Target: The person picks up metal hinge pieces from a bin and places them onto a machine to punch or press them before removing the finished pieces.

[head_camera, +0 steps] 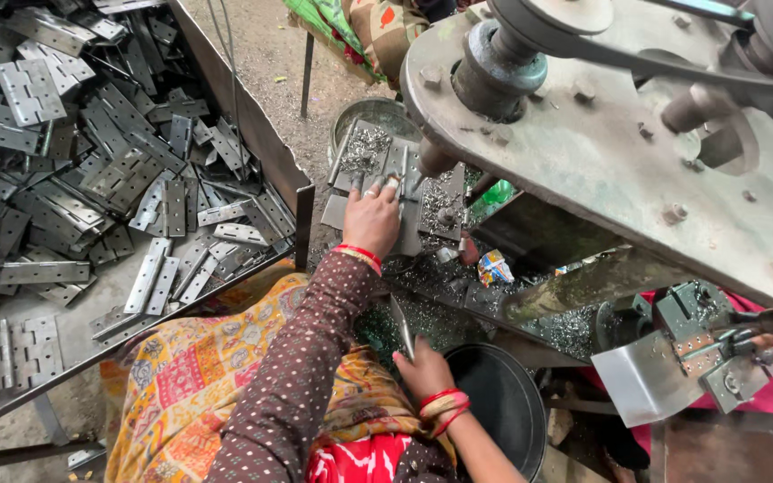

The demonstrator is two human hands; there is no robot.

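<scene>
Now left hand (371,217) on hinge stack (404,192) — right hand (422,368) grips hinge (402,326).

hinge bin (252,134): left, full of hinges (91,179)
drill press (619,152): right, over work plate (404,192) (shavings on it)
tub (503,402): below plate

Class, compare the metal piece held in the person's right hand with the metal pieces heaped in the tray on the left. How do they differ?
The piece in the right hand is single, a narrow metal strip held nearly upright; the hinge plates in the tray are many, lying flat and overlapping. The strip shows edge-on, so its face is hidden; the plates show faces with screw holes. Both are dull grey metal.
</scene>
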